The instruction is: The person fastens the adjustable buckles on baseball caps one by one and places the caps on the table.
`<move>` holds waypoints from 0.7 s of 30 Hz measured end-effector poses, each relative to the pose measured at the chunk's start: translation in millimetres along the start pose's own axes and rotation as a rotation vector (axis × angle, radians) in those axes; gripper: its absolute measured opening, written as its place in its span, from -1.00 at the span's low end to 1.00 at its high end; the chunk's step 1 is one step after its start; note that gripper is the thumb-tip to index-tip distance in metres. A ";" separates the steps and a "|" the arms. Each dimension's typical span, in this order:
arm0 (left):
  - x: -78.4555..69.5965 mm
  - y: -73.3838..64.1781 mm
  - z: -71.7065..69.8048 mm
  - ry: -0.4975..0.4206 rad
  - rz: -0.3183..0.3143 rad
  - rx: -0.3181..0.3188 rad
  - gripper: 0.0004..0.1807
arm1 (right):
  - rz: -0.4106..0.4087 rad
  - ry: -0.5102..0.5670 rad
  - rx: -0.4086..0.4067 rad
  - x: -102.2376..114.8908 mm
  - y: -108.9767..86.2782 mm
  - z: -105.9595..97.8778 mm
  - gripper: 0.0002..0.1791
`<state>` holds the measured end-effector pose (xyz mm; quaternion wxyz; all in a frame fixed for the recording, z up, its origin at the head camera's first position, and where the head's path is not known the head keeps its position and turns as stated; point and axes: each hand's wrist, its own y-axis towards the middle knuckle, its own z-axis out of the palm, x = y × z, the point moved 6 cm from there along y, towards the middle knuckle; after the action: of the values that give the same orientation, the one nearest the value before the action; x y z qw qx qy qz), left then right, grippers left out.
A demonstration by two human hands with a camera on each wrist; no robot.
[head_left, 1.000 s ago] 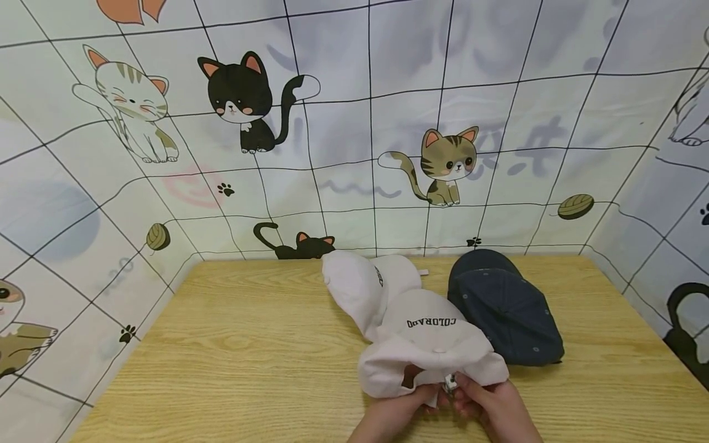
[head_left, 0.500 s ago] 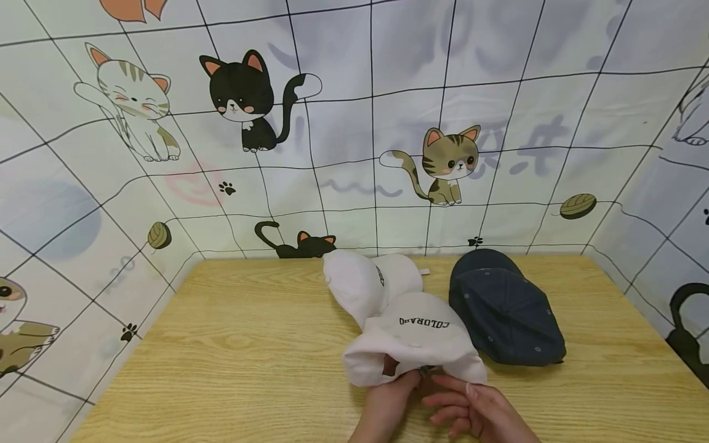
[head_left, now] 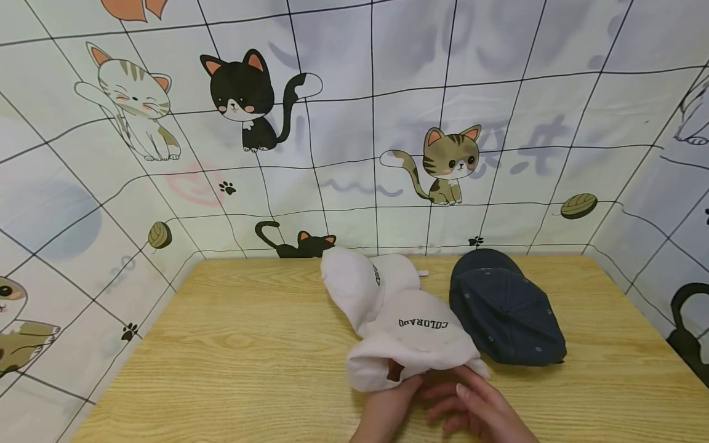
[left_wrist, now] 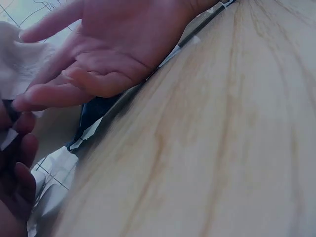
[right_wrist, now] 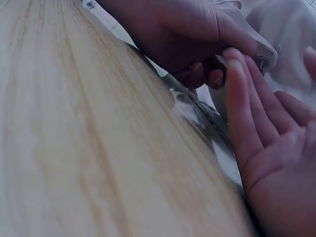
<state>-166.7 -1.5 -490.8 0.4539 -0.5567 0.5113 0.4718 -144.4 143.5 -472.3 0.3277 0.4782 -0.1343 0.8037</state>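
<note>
A white baseball cap (head_left: pixel 423 341) with COLORADO lettering lies near the front of the table, its back opening toward me. My left hand (head_left: pixel 389 403) grips the cap's back strap, with the thumb on top beside a small metal buckle (right_wrist: pixel 266 52) in the right wrist view. Close on the other side, my right hand (head_left: pixel 476 403) is open with its fingers stretched toward the strap. In the left wrist view the right hand (left_wrist: pixel 118 49) shows its palm, and the curled left fingers (left_wrist: pixel 24 153) are at the edge. The cap's rim partly hides the strap in the head view.
Behind the held cap lies a second white cap (head_left: pixel 346 283), overlapped by it in the head view. To the right sits a dark blue cap (head_left: pixel 506 314), crown up. The wooden table (head_left: pixel 238 344) meets a cat-patterned backdrop (head_left: pixel 343 123) at its back edge.
My right hand has let go of the buckle area, and its fingers have straightened. The held cap has shifted slightly left. My left hand keeps its grip on the strap.
</note>
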 end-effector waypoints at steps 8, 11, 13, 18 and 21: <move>12.7 -5.6 14.1 -0.102 -0.116 0.187 -0.66 | 0.074 -0.323 -0.363 -0.7 -5.3 -23.0 -0.75; 14.7 -8.5 14.5 -0.094 -0.157 0.212 -0.63 | 0.099 -0.386 -0.465 -1.1 -7.3 -26.6 -0.75; 14.3 -10.3 14.5 -0.076 -0.171 0.225 -0.61 | 0.116 -0.407 -0.510 -1.9 -8.0 -28.3 -0.71; 5.8 -13.1 15.8 0.074 -0.114 0.306 -0.52 | 0.113 -0.452 -0.525 -3.1 -7.6 -29.8 -0.67; 2.4 -15.7 15.4 0.205 -0.150 0.321 -0.46 | 0.108 -0.495 -0.555 -2.1 -8.1 -31.3 -0.70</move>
<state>-151.9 14.5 -495.0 0.5163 -0.5587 0.5807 0.2900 -159.6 165.3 -490.7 0.3597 0.5429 -0.4473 0.6130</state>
